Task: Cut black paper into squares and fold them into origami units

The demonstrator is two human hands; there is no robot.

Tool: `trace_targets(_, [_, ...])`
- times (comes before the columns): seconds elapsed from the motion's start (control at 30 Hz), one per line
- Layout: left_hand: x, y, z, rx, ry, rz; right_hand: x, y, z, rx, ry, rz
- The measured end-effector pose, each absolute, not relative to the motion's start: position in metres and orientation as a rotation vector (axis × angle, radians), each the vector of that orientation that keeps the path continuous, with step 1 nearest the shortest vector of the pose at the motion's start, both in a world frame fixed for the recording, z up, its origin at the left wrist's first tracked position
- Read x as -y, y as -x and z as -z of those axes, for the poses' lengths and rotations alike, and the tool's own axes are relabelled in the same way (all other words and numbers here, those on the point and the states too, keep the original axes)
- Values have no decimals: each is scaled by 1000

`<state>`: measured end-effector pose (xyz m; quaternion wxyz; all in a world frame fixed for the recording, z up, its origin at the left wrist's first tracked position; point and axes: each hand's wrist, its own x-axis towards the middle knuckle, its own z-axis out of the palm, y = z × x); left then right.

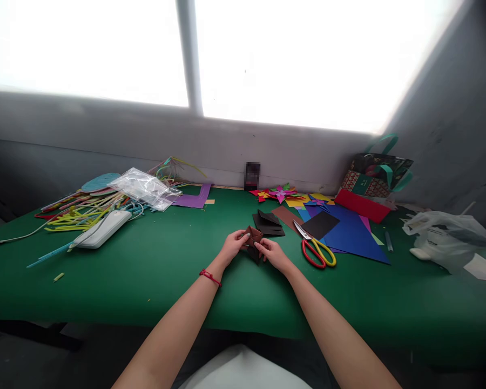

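Note:
Between my two hands is a small piece of folded brown paper [254, 249], raised a little over the green table. My left hand [234, 244] pinches its left side with thumb and fingers, and a red cord bracelet circles that wrist. On the right edge, my right hand [272, 253] grips the same paper, thumb on top. Folded black paper [269, 224] lies just beyond my fingers. To the right rest scissors [316, 251] with one red and one yellow handle loop, their blades touching sheets of brown and black paper [322, 225].
Blue paper sheets [358, 243], folded paper flowers [281, 193], a patterned gift bag [370, 178] and a white plastic bag [449, 237] are at the right. A white power strip [103, 229], coloured pipe-cleaner-like strips [75, 219] and a clear plastic bag [143, 186] lie left. Purple paper [190, 200] is behind.

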<state>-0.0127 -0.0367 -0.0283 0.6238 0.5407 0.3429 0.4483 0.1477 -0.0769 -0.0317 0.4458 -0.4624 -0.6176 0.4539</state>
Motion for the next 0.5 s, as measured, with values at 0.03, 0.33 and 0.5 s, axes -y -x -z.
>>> trace_targets(0.03, [37, 13, 29, -783, -1244, -1027, 77, -148, 31, 1543, 1151, -1122])
trace_targets(0.33, [42, 21, 25, -724, -1368, -893, 77, -151, 33, 1555, 1214, -1148])
trace_targets(0.5, [44, 21, 26, -741, -1393, -880, 79, -152, 31, 1556, 1181, -1168])
